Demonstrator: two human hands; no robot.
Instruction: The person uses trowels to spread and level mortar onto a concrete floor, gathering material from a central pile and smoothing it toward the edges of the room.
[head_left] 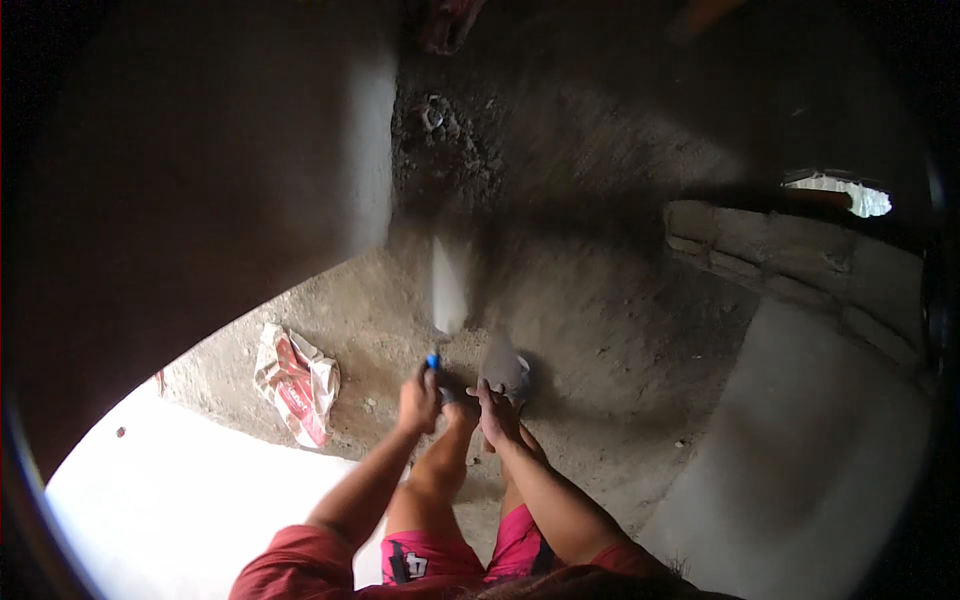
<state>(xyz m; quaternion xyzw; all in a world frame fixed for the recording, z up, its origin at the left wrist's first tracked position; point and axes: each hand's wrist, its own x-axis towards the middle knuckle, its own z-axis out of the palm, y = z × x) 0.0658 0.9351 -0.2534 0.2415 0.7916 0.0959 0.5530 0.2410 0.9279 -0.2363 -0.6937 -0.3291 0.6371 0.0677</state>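
My left hand is closed around something with a blue end; the rest of it is hidden in the fist. Close by on the right, my right hand is at the base of a grey, pointed trowel blade, its fingers bent against the lower part. The handle cannot be seen, and the blade looks slightly blurred. Both hands hang in front of my legs, apart from each other. A pale-rimmed thing shows partly behind the blade, too hidden to name.
A crumpled red and white paper sack lies on the rough dirt floor to the left. A large smooth wall stands at the upper left. Right of me is a low block wall with a pale, smooth face.
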